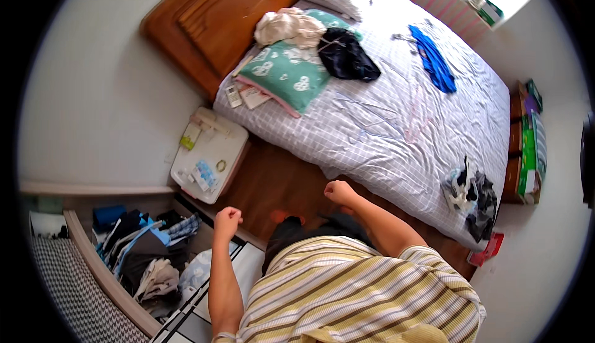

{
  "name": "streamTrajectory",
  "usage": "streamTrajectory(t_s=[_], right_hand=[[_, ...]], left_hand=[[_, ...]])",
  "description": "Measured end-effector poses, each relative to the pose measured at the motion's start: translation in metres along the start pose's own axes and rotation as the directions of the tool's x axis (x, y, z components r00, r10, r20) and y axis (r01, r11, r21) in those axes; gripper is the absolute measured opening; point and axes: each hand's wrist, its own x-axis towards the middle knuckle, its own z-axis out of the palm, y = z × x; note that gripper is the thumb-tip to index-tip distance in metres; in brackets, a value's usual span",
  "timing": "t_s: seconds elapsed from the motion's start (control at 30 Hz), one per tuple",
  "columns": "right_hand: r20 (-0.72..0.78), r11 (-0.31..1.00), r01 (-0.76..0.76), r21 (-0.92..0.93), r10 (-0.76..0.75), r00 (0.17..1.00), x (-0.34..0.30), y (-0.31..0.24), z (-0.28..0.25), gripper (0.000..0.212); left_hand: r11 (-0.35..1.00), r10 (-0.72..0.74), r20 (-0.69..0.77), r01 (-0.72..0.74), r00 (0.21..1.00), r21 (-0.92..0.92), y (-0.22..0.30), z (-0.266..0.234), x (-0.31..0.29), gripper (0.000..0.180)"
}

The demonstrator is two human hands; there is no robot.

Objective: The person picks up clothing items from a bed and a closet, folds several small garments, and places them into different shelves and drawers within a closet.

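Note:
My left hand (228,222) hangs in the air with its fingers curled in, between the open wardrobe and the white bedside box (226,151). My right hand (340,192) is also closed, held in front of me near the side of the bed. Nothing shows in either hand, and neither touches anything. On the checked bed sheet (297,138) lie several thin light-blue hangers (372,123). Beyond them is a crumpled blue garment (435,61). A black garment (347,55) and a beige cloth (288,28) rest on the green patterned pillow (288,76).
Left of me, the wardrobe holds a heap of clothes (149,250). Grey, black and white clothes (474,197) lie at the bed's right corner. A remote control (233,96) is beside the pillow. Boxes (530,151) stand by the right wall, a red box (486,250) on the floor.

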Motion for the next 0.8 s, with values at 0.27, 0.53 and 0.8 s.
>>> streamTrajectory(t_s=[0.27,0.53,0.8], right_hand=[[-0.185,0.946,-0.239,0.219,0.281,0.942,-0.101,0.159,-0.078,0.021],[-0.334,0.941,-0.244,0.235,0.314,0.889,-0.067,0.22,-0.137,0.019],[-0.355,0.986,-0.164,-0.039,0.14,0.924,0.05,0.266,-0.148,0.016]], left_hand=[[0.946,0.296,0.378,-0.323,0.877,0.006,0.169,0.173,0.015,0.016],[0.796,-0.159,0.672,0.496,0.723,-0.345,0.222,0.301,0.089,0.02],[0.429,-0.461,0.57,0.733,0.68,-0.528,0.177,0.461,0.243,0.032]])
